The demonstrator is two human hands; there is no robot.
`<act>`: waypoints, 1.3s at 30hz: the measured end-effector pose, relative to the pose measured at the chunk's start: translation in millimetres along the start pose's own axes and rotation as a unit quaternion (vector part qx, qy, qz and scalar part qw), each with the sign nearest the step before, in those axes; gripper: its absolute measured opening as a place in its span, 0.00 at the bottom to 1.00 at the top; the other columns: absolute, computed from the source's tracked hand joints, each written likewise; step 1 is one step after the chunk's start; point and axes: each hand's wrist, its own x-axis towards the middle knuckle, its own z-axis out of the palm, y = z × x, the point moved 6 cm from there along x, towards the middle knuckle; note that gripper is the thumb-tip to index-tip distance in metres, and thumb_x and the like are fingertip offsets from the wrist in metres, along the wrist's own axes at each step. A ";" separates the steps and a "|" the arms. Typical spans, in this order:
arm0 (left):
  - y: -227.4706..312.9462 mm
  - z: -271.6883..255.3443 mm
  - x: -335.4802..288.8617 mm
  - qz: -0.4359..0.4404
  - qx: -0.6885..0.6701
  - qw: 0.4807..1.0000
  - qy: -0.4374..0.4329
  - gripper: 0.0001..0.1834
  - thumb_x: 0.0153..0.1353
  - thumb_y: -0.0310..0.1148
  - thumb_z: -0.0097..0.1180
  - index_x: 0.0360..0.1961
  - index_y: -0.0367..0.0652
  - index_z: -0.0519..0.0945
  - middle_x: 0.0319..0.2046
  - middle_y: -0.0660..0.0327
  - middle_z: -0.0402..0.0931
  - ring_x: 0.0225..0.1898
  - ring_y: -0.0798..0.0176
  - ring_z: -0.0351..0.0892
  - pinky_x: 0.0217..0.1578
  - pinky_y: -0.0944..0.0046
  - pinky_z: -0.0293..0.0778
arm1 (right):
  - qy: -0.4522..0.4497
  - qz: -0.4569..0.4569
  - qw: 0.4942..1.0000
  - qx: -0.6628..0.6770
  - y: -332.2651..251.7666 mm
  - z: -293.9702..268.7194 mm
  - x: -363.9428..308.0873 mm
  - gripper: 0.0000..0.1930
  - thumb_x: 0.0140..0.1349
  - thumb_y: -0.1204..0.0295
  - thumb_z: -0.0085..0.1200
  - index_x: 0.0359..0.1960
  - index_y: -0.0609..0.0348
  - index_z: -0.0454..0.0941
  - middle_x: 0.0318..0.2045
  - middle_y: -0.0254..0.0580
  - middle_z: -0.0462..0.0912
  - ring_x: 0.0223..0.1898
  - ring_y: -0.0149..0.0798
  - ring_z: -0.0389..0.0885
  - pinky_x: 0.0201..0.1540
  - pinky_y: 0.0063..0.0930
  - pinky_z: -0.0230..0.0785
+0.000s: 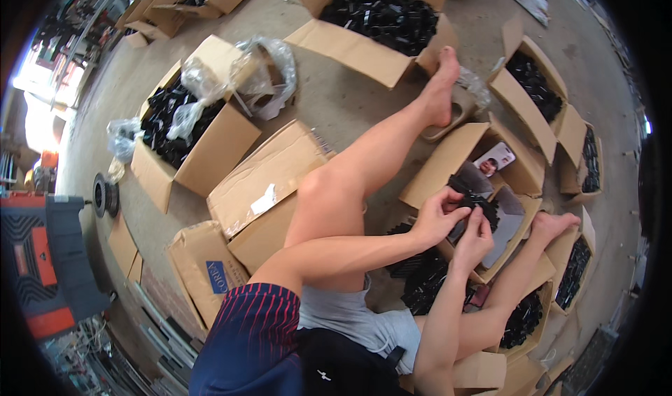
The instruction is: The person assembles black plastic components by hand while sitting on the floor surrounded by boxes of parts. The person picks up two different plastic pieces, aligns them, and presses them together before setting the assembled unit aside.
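My left hand [439, 219] and my right hand [474, 243] are close together over a small open cardboard box [509, 250]. Their fingers are pinched round black plastic pieces [483, 206], small and toothed-looking; their exact kind does not show. Grey flaps stand up inside the box around them. Just beyond, a phone in a picture case [494, 159] leans within another open carton [446, 164]. More black pieces [427, 282] lie heaped below my left forearm, partly hidden by my arms.
Large cartons of black parts stand ahead [381, 18], at left [175, 119] and at right [535, 88]. Clear plastic bags [269, 74] hang over the left one. Flattened cardboard [262, 186] and a brown paper sack [203, 263] lie beside my leg. A dark toolbox [59, 256] stands far left.
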 end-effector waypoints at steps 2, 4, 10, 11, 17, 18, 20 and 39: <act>0.6 6.7 -0.2 -0.021 0.010 1.000 -0.018 0.11 0.62 0.22 0.64 0.44 0.34 0.76 0.37 0.61 0.81 0.37 0.72 0.81 0.40 0.69 0.78 | -0.013 -0.008 0.996 0.091 4.9 -4.4 1.6 0.16 0.70 0.66 0.59 0.46 0.71 0.81 0.42 0.41 0.85 0.42 0.31 0.80 0.46 0.27 0.74; 0.7 6.3 -2.7 -0.039 0.031 0.998 -0.033 0.14 0.62 0.25 0.66 0.46 0.35 0.77 0.37 0.62 0.81 0.38 0.73 0.79 0.41 0.69 0.78 | 0.006 0.006 0.993 0.117 21.8 -5.0 1.7 0.15 0.70 0.66 0.59 0.46 0.69 0.82 0.40 0.38 0.85 0.41 0.29 0.80 0.45 0.25 0.74; -3.9 7.4 -2.0 -0.047 0.009 0.998 -0.047 0.12 0.62 0.22 0.65 0.45 0.36 0.76 0.41 0.61 0.81 0.42 0.72 0.80 0.45 0.69 0.78 | 0.006 -0.009 0.992 0.128 -0.8 -10.8 -5.4 0.12 0.69 0.69 0.60 0.46 0.67 0.82 0.38 0.36 0.85 0.39 0.26 0.81 0.45 0.22 0.73; -0.1 10.2 -1.9 -0.050 0.006 0.998 -0.049 0.12 0.62 0.21 0.65 0.44 0.35 0.76 0.40 0.62 0.80 0.42 0.72 0.80 0.44 0.69 0.78 | 0.013 -0.006 0.990 0.142 5.4 -11.9 -5.0 0.12 0.69 0.69 0.60 0.46 0.67 0.82 0.38 0.36 0.85 0.39 0.26 0.81 0.45 0.21 0.73; -5.7 7.9 -3.6 -0.057 0.054 0.996 -0.039 0.13 0.62 0.22 0.66 0.45 0.36 0.77 0.39 0.64 0.80 0.39 0.73 0.79 0.42 0.71 0.76 | 0.031 0.038 0.993 0.107 16.8 -15.5 -4.8 0.11 0.68 0.68 0.61 0.42 0.66 0.84 0.35 0.34 0.85 0.35 0.22 0.77 0.40 0.19 0.71; -7.0 9.9 -4.4 -0.060 0.059 0.996 -0.041 0.13 0.62 0.22 0.66 0.45 0.36 0.77 0.40 0.63 0.80 0.39 0.73 0.79 0.43 0.71 0.77 | 0.034 0.019 0.990 0.136 9.0 -16.8 -5.9 0.12 0.68 0.68 0.62 0.42 0.66 0.83 0.36 0.34 0.85 0.36 0.23 0.78 0.41 0.20 0.72; -6.7 8.4 -5.6 -0.066 0.066 0.995 -0.043 0.13 0.62 0.22 0.66 0.46 0.36 0.77 0.41 0.62 0.80 0.41 0.72 0.79 0.45 0.70 0.77 | 0.031 0.012 0.988 0.148 8.1 -18.1 -9.3 0.11 0.68 0.69 0.61 0.44 0.67 0.83 0.37 0.34 0.85 0.38 0.23 0.80 0.42 0.21 0.73; 6.1 7.9 -7.7 -0.086 0.072 0.991 -0.071 0.10 0.66 0.23 0.61 0.46 0.40 0.76 0.43 0.63 0.80 0.43 0.71 0.79 0.43 0.68 0.75 | 0.024 0.012 0.990 0.139 1.1 -16.9 -16.1 0.13 0.68 0.69 0.60 0.44 0.68 0.83 0.36 0.44 0.88 0.38 0.30 0.86 0.41 0.25 0.78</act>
